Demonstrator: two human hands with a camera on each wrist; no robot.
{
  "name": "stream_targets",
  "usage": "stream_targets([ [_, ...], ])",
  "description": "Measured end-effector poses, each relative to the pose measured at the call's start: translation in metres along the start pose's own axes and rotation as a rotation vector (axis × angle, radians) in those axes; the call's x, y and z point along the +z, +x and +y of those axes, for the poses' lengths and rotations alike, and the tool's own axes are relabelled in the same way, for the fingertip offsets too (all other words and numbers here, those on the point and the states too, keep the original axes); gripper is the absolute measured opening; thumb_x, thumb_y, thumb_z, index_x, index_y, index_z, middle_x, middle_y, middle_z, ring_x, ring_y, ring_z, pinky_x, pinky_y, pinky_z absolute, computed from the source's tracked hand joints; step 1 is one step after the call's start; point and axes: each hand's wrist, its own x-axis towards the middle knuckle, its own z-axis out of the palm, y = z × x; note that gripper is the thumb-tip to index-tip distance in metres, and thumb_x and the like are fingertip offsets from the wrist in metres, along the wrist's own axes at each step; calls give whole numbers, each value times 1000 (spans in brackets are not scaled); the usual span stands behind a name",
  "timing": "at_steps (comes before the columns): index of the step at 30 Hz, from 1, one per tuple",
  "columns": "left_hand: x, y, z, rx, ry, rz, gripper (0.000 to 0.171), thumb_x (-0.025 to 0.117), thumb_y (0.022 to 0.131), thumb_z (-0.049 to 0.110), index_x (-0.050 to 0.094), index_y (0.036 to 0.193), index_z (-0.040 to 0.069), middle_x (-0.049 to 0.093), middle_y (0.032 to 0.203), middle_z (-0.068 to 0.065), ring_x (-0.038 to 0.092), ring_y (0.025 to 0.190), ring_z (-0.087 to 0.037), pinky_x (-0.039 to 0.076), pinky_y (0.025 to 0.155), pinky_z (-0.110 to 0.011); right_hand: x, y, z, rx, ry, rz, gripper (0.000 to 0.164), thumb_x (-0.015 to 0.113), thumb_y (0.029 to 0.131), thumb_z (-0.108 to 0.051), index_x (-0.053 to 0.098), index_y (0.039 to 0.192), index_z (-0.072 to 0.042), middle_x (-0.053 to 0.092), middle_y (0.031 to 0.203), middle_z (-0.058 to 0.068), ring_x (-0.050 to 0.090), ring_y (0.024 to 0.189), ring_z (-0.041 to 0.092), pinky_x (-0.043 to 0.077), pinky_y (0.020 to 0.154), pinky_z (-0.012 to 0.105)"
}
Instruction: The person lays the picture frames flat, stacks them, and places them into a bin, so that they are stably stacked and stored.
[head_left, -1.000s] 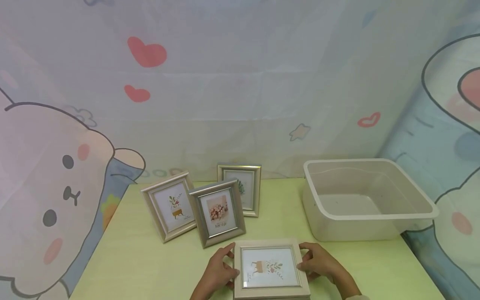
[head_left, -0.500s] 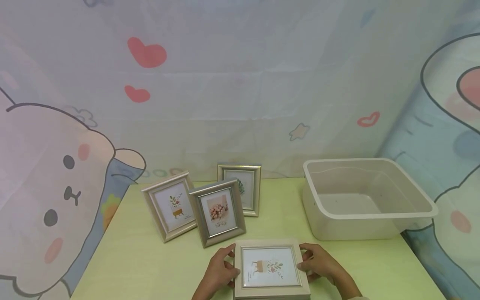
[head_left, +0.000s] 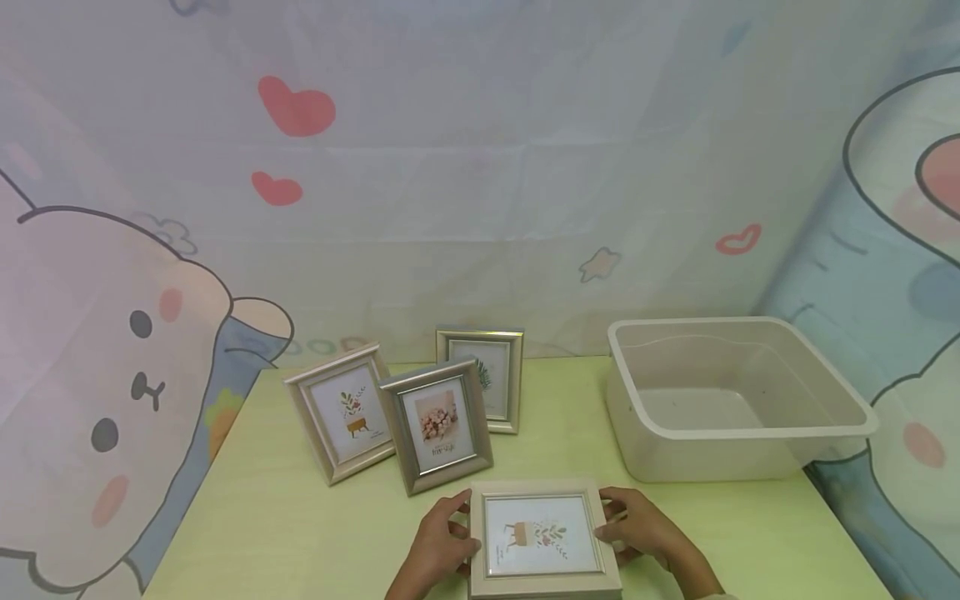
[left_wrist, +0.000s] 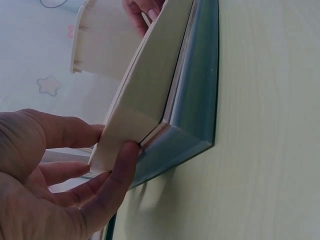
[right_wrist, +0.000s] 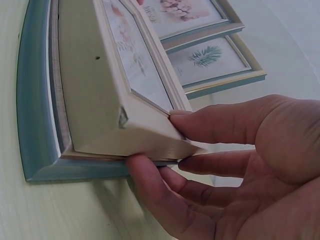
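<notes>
Rectangular cream frame, pinched by half-curled left hand at nine o'clock, right hand, likewise, at three; bevelled blue frame beneath.

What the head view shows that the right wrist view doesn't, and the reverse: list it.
Only the head view: the printed hearts and the standing potted-plant frame.
Only the right wrist view: the lower frame's teal side and a dark corner mark on the cream frame.
Both: the cream frame, right hand, pink-flower frame and leaf frame.
</notes>
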Motion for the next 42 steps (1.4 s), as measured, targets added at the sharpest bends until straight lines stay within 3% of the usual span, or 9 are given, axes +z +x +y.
stream_targets([
  [8, -7, -1, -5, 2, 8, -42, 73, 72, 77, -9, 45, 145, -4, 52, 125, -23, 62, 90, -21, 61, 57, -37, -4, 0, -2, -48, -18, 23, 73, 73, 86, -5, 34, 145, 14, 51, 121, 30, 61, 99, 29, 62, 73, 45],
  [14, -16, -1, -13, 46, 8, -25, 68, 71, 84, -2, 43, 146, -3, 55, 127, -29, 64, 102, -34, 62, 69, -37, -11, 5, -15, -147, -58, 44, 66, 69, 90, -10, 38, 144, 12, 51, 127, 32, 60, 105, 29, 61, 82, 45],
  [18, -21, -1, -15, 109, -46, 76, 62, 67, 87, -2, 44, 144, -5, 58, 127, -31, 64, 111, -42, 61, 77, -32, -14, 11, -25, -197, -110, 76, 62, 70, 89, -10, 44, 141, 10, 53, 125, 31, 60, 106, 29, 60, 82, 39],
  [23, -25, 1, -13, 138, -117, 257, 49, 66, 88, -5, 54, 135, -4, 62, 122, -27, 66, 109, -35, 59, 77, -24, -17, 18, -38, -264, -176, 94, 57, 70, 89, -12, 49, 139, 7, 57, 125, 30, 61, 108, 31, 58, 81, 33],
  [28, -28, 3, -12, 154, -116, 532, 36, 67, 88, -6, 62, 123, -3, 68, 111, -22, 66, 94, -10, 57, 72, -18, -15, 28, -59, -354, -275, 103, 50, 70, 91, -15, 56, 135, 4, 64, 119, 25, 64, 106, 30, 56, 81, 30],
  [32, -30, 4, -11, 204, -69, 728, 34, 69, 87, -7, 64, 120, -3, 67, 111, -19, 66, 97, -19, 56, 70, -16, -11, 41, -76, -440, -346, 96, 45, 70, 93, -18, 60, 133, 1, 68, 116, 19, 66, 105, 29, 55, 84, 32],
  [35, -32, 5, -11, 225, -61, 763, 44, 70, 86, -8, 60, 128, -4, 64, 122, -22, 62, 111, -35, 58, 74, -20, -4, 50, -88, -488, -373, 103, 43, 70, 93, -18, 61, 132, -1, 69, 115, 18, 67, 104, 30, 56, 86, 36],
  [38, -33, 7, -12, 219, -93, 728, 54, 70, 86, -7, 54, 138, -3, 57, 137, -24, 54, 124, -43, 60, 85, -37, 6, 58, -98, -524, -385, 112, 42, 70, 93, -17, 62, 132, -2, 69, 115, 19, 69, 103, 32, 57, 86, 38],
  [42, -36, 13, -14, 204, -128, 693, 64, 70, 87, -4, 47, 146, 1, 50, 146, -24, 46, 134, -47, 54, 95, -58, 20, 68, -110, -565, -384, 89, 45, 69, 93, -13, 59, 135, 0, 67, 120, 24, 68, 106, 35, 59, 84, 39],
])
